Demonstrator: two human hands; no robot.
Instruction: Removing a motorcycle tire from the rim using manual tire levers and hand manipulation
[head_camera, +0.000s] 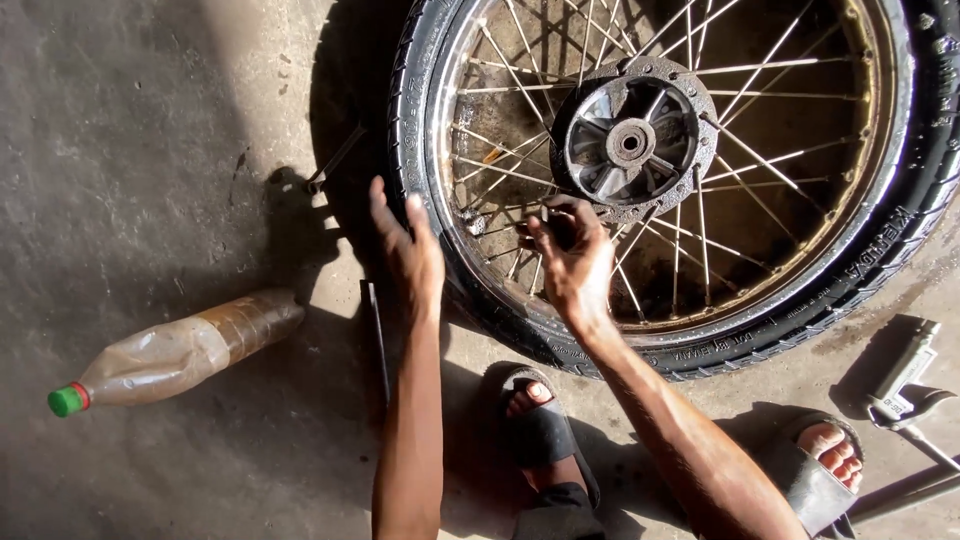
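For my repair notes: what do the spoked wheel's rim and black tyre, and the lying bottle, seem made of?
Shiny round rim: apparently chromed steel, bright with rust spots. Black ribbed tyre: matte rubber, treaded. Clear lying bottle: thin plastic, dented, translucent, with a green cap.

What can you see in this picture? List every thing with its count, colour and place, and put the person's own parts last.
spoked wheel: one, black tyre, metal rim, lying flat on the floor, upper right
hub: one, rusty grey, centre of the wheel
plastic bottle: one, clear with brownish liquid and a green cap, lying on its side, lower left
thin metal rod: one, dark, on the floor beside the left forearm
metal tool: one, grey, right edge
concrete floor: grey, stained
sandals: two, black, on the feet, bottom
left hand: open, resting on the tyre's edge
right hand: fingers pinched among the spokes; what they grip is unclear
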